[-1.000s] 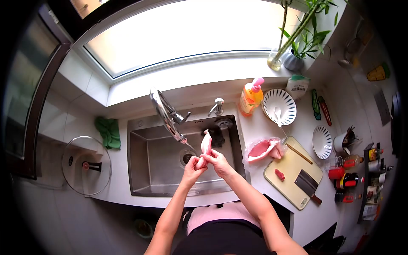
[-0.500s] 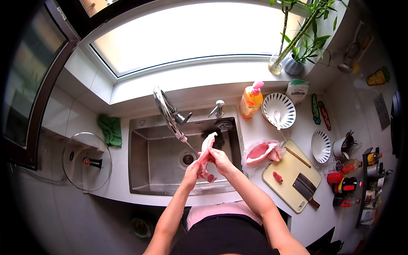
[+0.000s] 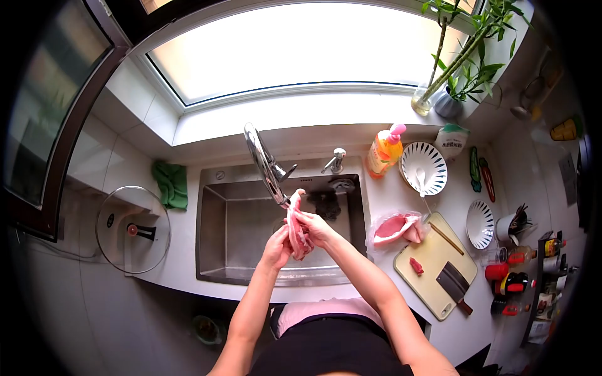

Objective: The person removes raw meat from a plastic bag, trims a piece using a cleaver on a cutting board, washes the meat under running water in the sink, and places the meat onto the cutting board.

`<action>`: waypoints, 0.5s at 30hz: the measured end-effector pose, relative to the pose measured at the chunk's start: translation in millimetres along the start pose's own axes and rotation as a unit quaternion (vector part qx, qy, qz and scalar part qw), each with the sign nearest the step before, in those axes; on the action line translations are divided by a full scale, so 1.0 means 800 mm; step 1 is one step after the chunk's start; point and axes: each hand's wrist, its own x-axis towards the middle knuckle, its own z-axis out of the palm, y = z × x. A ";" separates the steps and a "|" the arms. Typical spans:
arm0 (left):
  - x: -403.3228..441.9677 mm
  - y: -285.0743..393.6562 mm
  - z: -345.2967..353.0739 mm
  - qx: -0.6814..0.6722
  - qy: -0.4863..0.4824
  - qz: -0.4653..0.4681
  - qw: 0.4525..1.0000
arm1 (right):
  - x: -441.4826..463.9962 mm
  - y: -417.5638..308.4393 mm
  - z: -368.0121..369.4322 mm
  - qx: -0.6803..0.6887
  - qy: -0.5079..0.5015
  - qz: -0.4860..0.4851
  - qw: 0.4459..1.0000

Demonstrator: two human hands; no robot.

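Observation:
A long strip of raw meat (image 3: 296, 233), pink with a pale edge, is held upright over the steel sink (image 3: 216, 250). My left hand (image 3: 277, 247) grips its left side, fingers wrapped around it. On the other side my right hand (image 3: 315, 229) is closed on the strip, a little higher up. The top of the meat is just beside the spout of the curved chrome faucet (image 3: 266, 168). Whether water runs over it I cannot tell. The drain is mostly hidden behind the meat and hands.
Right of the sink, a bag of meat (image 3: 396, 228) lies near a cutting board (image 3: 417, 290) bearing a cleaver (image 3: 451, 282) and a small meat piece (image 3: 416, 266). Behind are a soap bottle (image 3: 384, 152) and a patterned bowl (image 3: 409, 156). A glass lid (image 3: 100, 235) and green cloth (image 3: 170, 185) are at left.
Both hands have turned the meat strip more upright and brought it nearer the faucet spout. The whole view has shifted slightly, so the counter items appear farther right.

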 end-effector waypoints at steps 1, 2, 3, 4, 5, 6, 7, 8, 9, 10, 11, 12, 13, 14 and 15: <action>0.002 0.001 -0.005 -0.001 0.002 0.001 1.000 | 0.006 0.004 -0.002 0.000 -0.001 0.002 1.000; 0.006 0.003 -0.010 -0.013 0.001 0.000 1.000 | 0.013 0.008 -0.004 0.002 0.008 0.033 0.999; 0.008 0.007 -0.010 -0.025 -0.001 -0.001 1.000 | 0.014 0.007 0.001 0.005 0.017 0.063 0.998; 0.010 0.010 -0.009 -0.027 -0.007 -0.005 1.000 | 0.014 0.008 0.005 0.000 0.015 0.055 0.998; 0.012 0.012 -0.008 -0.028 -0.006 -0.004 1.000 | 0.011 0.006 0.007 -0.001 0.014 0.057 0.998; 0.015 0.015 -0.005 -0.054 0.024 -0.019 0.998 | 0.005 0.001 0.011 -0.041 0.017 0.049 0.998; 0.017 0.016 -0.006 -0.080 0.055 -0.033 0.995 | 0.000 -0.003 0.012 -0.081 0.020 0.040 0.996; 0.021 0.017 -0.008 -0.081 0.055 -0.033 0.995 | -0.009 -0.016 0.004 -0.184 0.014 0.095 0.978; 0.026 0.017 -0.011 -0.082 0.049 -0.029 0.995 | -0.013 -0.016 -0.001 -0.185 0.014 0.096 0.978; 0.031 0.015 -0.014 -0.084 0.042 -0.024 0.995 | -0.017 -0.013 -0.005 -0.232 -0.006 0.084 0.969; 0.034 0.013 -0.016 -0.085 0.042 -0.025 0.995 | -0.021 -0.013 -0.010 -0.278 -0.026 0.071 0.958; 0.036 0.014 -0.011 -0.104 0.034 -0.033 0.993 | -0.024 -0.019 -0.015 -0.302 -0.076 0.047 0.949; 0.037 0.015 -0.006 -0.122 0.026 -0.042 0.991 | -0.028 -0.024 -0.020 -0.302 -0.074 0.047 0.949; 0.038 0.015 -0.001 -0.129 0.017 -0.039 0.991 | -0.033 -0.028 -0.025 -0.327 -0.077 0.048 0.941; 0.042 0.013 0.002 -0.129 0.017 -0.041 0.991 | -0.041 -0.036 -0.022 -0.353 -0.080 0.049 0.931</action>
